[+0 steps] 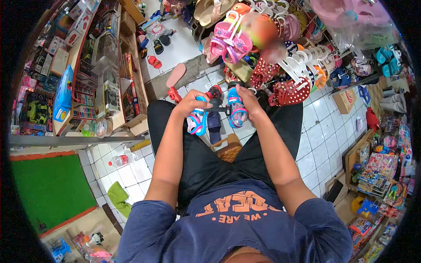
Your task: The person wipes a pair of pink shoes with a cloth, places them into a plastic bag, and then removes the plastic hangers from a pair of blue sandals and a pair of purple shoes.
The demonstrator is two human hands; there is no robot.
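Note:
My left hand (192,102) is closed around a small blue and pink child's sandal (198,122), thumb pointing inward. My right hand (249,101) grips the matching sandal (237,113) by its upper end. A dark bar, apparently a shoe hanger (217,108), spans the gap between the two sandals. Both are held over the floor between my knees. Below them lies a dark navy slipper (214,122), and a red and black shoe (214,92) is just beyond. A red sandal (174,94) sits beside my left hand.
Polka-dot sandals (289,91) and pink sandals (231,41) on white hangers crowd the front right. A wooden shelf (131,65) of boxed goods stands at left. A plastic bottle (119,161) and green cloth (118,198) lie on the tiles. Packaged toys (379,168) fill the right side.

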